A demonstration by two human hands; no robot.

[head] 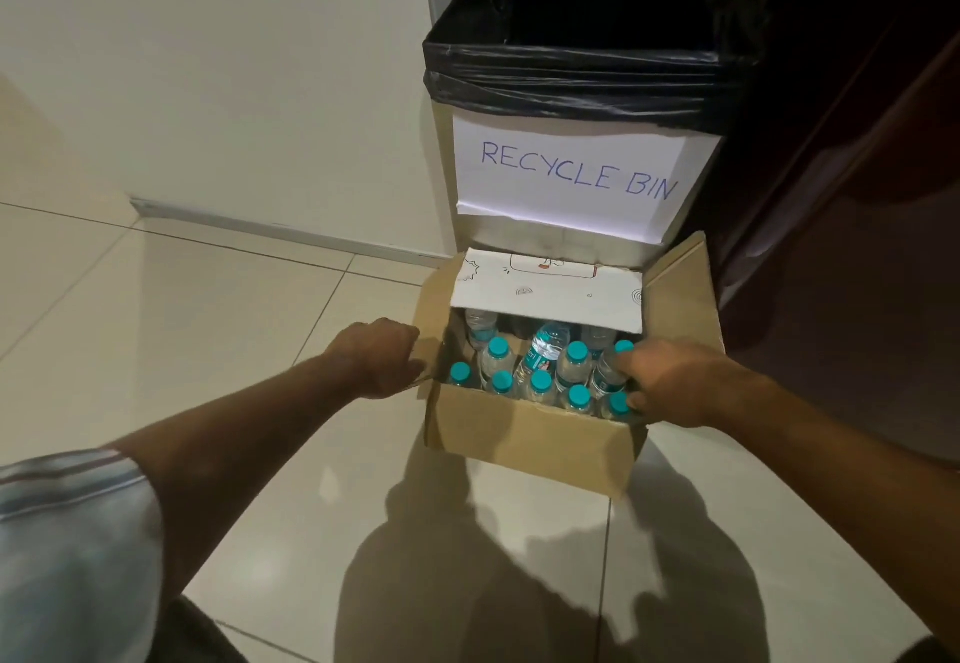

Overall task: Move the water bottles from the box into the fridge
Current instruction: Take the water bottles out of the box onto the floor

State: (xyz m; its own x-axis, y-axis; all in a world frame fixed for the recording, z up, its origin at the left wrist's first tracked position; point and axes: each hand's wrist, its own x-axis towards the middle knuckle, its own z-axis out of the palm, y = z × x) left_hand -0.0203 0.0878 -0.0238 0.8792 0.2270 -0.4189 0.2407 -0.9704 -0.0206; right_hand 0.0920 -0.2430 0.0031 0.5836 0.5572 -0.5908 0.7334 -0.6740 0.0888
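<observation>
**Both hands at the box**

My left hand (382, 358) grips the left flap (427, 329) of the box (530, 436), which stands just near the recycle bin (571, 168). My right hand (675, 384) is curled round one bottle (605, 374) at the right, among the other bottles (540, 380) inside.

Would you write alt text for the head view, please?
A person's right hand grips one of many teal-capped water bottles in an open cardboard box on the floor; the left hand grips the box's edge. A recycle bin stands behind.

Both arms stretch forward. The left hand (382, 358) curls over the left edge of the box (530, 433). The right hand (672, 381) grips a bottle (605, 374) at its right side.
</observation>
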